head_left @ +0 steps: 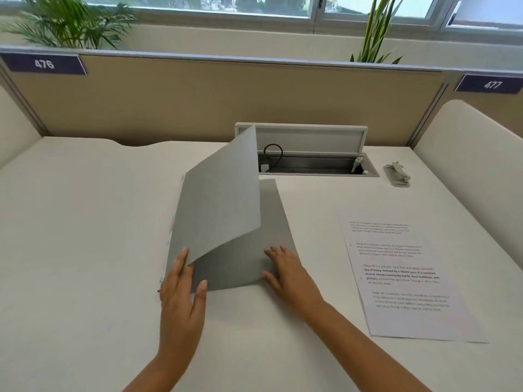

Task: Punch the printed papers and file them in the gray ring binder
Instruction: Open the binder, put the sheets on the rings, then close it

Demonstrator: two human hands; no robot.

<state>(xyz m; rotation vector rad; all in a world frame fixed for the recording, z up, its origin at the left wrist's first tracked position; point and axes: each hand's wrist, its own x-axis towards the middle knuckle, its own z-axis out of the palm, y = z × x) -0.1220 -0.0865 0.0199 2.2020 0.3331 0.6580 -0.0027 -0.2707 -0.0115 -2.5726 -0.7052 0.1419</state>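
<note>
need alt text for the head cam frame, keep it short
A person's left hand lifts the front cover of a gray ring binder on a white desk while the right hand presses its back cover flat. Printed papers and a hole punch lie to the right.

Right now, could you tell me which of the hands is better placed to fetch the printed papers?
Probably the right hand: the printed papers lie on its side, while the left hand holds the gray ring binder cover up.

I am reading "476" on the dark label at the partition's left end and "477" on the label at its right, while the printed sheet beside me is showing bold words, "way of living" among them.
</note>
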